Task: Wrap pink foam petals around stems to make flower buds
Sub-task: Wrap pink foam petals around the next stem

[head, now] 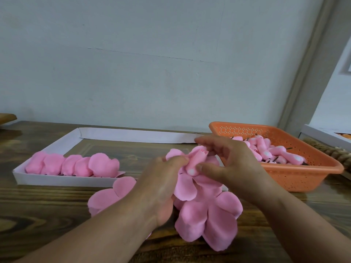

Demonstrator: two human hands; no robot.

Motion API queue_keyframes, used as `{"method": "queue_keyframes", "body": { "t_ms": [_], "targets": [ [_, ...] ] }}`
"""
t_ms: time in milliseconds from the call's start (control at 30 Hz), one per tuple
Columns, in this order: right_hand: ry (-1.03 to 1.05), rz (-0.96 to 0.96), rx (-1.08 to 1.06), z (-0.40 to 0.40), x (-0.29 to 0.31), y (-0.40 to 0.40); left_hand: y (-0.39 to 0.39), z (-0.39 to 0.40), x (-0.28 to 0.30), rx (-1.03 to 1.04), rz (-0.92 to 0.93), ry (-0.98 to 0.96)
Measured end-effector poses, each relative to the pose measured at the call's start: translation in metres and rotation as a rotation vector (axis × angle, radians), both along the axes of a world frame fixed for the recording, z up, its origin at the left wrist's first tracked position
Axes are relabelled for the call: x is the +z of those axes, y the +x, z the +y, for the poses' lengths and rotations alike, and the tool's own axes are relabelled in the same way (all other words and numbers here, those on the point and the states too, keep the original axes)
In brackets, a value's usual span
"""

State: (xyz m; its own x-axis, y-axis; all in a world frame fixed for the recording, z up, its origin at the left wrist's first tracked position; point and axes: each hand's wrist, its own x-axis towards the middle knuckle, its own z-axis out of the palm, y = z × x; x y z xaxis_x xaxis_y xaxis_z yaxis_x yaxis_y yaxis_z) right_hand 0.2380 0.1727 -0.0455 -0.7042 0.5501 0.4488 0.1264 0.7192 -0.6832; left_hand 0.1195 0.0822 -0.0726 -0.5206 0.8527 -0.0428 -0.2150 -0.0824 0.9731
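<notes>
Head view is looking down at a dark wooden table (47,204), and I'm using the orange basket (296,175) as the landmark since it's the loudest thing there.

Just left of the basket, both hands are working on one pink bud (195,161). The left hand (161,179) is pinching the petal material at the bud's left side, fingers curled onto it. The right hand (228,160) is coming in from the basket side, thumb and fingers curling around the bud, and a white-ish tip is poking out of the bud's lower end by the thumb. So both hands are gripping the same piece.

Below and left of the basket, nearer the camera, a loose pile of pink foam petals (209,221) is lying on the table, partly under the wrists.

Inside the basket, a bunch of pink foam cores on dark stems (273,152) is sitting in a heap, short stem ends sticking out here and there.

Well to the left of the basket, a shallow white cardboard tray (62,180) is sitting on the table with a row of wrapped pink buds (74,166) lined up along its near edge.

Right of the basket, something brown and rope-like (334,151) is showing at the frame edge, can't tell what it is.
</notes>
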Motion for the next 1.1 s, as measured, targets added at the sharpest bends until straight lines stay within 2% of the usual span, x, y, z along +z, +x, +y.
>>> {"method": "queue_keyframes", "body": {
  "t_ms": [133, 233, 700, 1100],
  "targets": [
    [-0.082, 0.043, 0.063, 0.0, 0.0, 0.002, 0.002, -0.003, 0.001, -0.069, -0.022, 0.017],
    [-0.135, 0.08, 0.054, 0.0, -0.001, 0.001, 0.004, -0.004, 0.002, -0.085, 0.048, 0.008],
    [-0.06, 0.109, -0.019, -0.005, -0.008, -0.004, 0.002, -0.003, 0.002, -0.031, 0.087, -0.044],
    [-0.152, 0.196, 0.036, -0.011, -0.009, -0.006, 0.003, -0.002, 0.003, 0.005, 0.044, -0.014]
  ]
}}
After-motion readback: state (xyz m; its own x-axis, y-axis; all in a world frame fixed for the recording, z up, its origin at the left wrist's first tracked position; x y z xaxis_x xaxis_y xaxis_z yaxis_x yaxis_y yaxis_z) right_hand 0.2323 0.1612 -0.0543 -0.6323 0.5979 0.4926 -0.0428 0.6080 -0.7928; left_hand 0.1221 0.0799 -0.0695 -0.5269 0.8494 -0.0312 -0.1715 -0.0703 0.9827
